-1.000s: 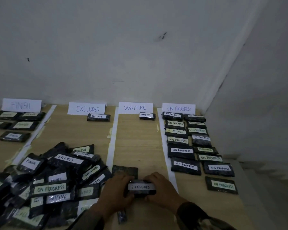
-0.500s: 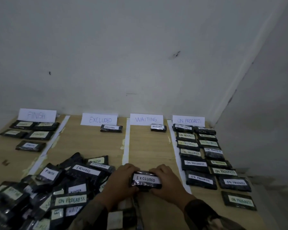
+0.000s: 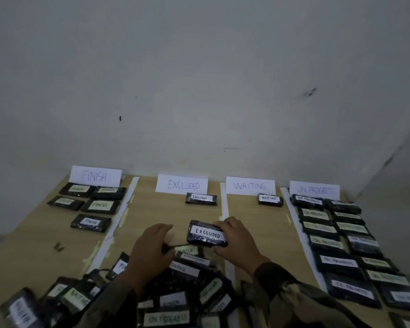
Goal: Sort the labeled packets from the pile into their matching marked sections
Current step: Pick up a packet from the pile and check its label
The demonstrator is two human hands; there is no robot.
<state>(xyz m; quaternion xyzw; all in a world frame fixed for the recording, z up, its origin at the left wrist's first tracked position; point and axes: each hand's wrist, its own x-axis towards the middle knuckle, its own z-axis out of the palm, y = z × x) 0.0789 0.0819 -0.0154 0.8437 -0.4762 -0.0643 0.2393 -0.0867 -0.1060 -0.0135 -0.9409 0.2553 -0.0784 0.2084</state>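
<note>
The EXCLUDED packet (image 3: 207, 234) that you held in both hands is now gripped by your right hand (image 3: 234, 240) alone at the near end of the EXCLUDED section (image 3: 163, 209), while your left hand (image 3: 152, 247) has let go and hangs loosely curled over the pile (image 3: 175, 292), so setting it down looks next.

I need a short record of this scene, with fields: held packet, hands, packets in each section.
held packet: EXCLUDED packet, gripped by right hand, in front of the EXCLUDED sign
left hand: over the pile, apart from that packet; grip unclear
under FINISH sign: five packets
under EXCLUDED sign: one packet
under WAITING sign: one packet
under ON PROGRESS sign: two columns
</note>
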